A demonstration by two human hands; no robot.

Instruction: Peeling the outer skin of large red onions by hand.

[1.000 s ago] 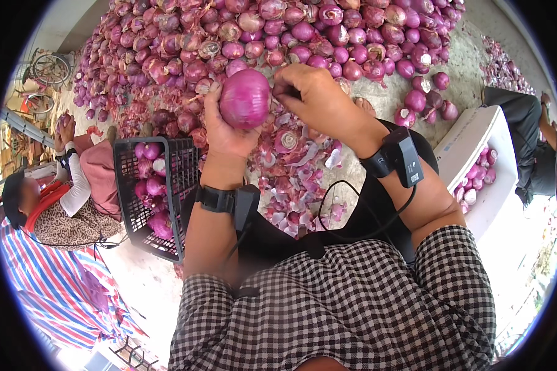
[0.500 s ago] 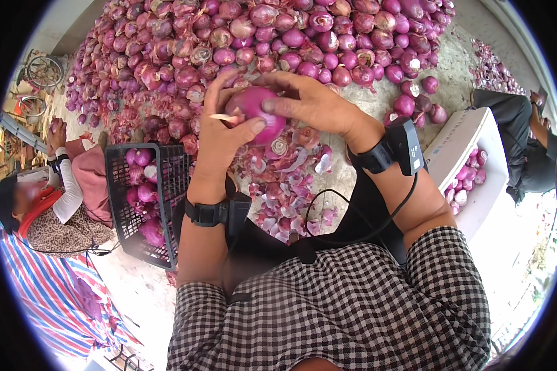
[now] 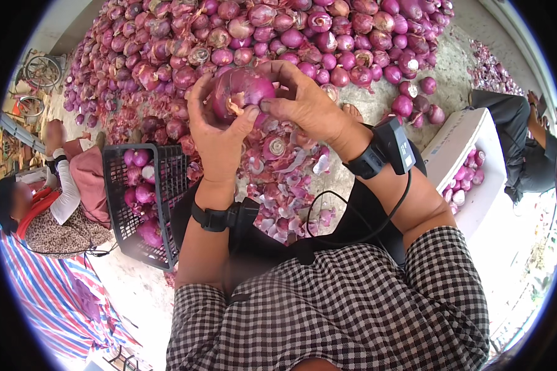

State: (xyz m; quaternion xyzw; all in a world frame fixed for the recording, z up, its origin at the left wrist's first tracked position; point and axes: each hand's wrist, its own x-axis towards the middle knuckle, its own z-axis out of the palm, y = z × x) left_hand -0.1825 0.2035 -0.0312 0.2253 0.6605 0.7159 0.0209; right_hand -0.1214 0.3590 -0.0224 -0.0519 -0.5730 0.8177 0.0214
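A large red onion (image 3: 241,89) is held between my two hands, its dry stem end turned toward me. My left hand (image 3: 220,133) wraps round its left and lower side, the thumb resting near the stem. From the right, my right hand (image 3: 306,102) grips it, thumb and fingertips pressed to the skin. The far side of the onion and some fingertips are hidden. Below my hands lies a heap of loose onion skins (image 3: 284,198), with another cut-ended onion (image 3: 275,147) at its upper edge.
A big pile of red onions (image 3: 260,37) spreads ahead. At my left stands a black plastic crate (image 3: 179,179) with onions in it; a white box (image 3: 458,133) with onions is at right. One person (image 3: 62,185) sits at far left, another (image 3: 526,142) at far right.
The onion has been turned so its stem end now faces me, and it has moved slightly left and up. My left hand has shifted its hold; both hands still grip it.
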